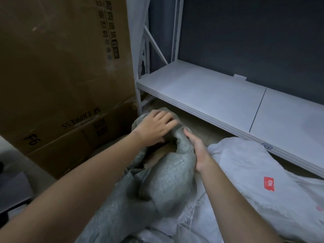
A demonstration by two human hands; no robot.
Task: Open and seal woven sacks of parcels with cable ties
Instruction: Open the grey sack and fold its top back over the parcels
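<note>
The grey-green woven sack (pixel 168 174) lies on the floor in front of the white metal shelf (pixel 201 95), its mouth turned toward the shelf's left upright. The fabric is coarse, creased and slack, and the mouth gapes to a dark opening in which a brown parcel (pixel 157 155) shows (only a corner of it can be made out). The sack's rim is bunched into thick folds on the side nearer the shelf.

The left hand (pixel 156 128) reaches over the far rim of the mouth, palm down, fingers spread and bent onto the fabric; whether they pinch it cannot be told. The right hand (pixel 198 151) lies flat against the sack's bunched side facing the shelf, fingers straight and together, thumb hidden. Its grip is apart, pressing rather than clasping.

Between the sack and the shelf's front edge rests a white woven sack (pixel 254 172) bearing a red label (pixel 269 184). On the sack's other side, away from the shelf, stands a tall cardboard box (pixel 61 76) printed "SF EXPRESS".
</note>
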